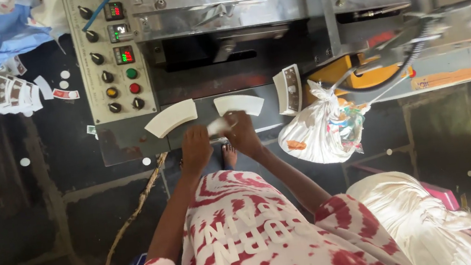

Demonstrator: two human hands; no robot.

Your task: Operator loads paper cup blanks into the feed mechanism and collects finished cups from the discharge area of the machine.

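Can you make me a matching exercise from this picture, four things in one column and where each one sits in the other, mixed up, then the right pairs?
Things:
1. hands
2. white plastic bag
3. control panel
4. fanned stack of printed blanks

Places:
A. hanging at the right of the machine front
B. lying on the dark floor at far left
C. together at a small white piece below two curved white blanks
D. upright at the machine's left side, with knobs and coloured buttons

Pairs: 1-C, 2-A, 3-D, 4-B
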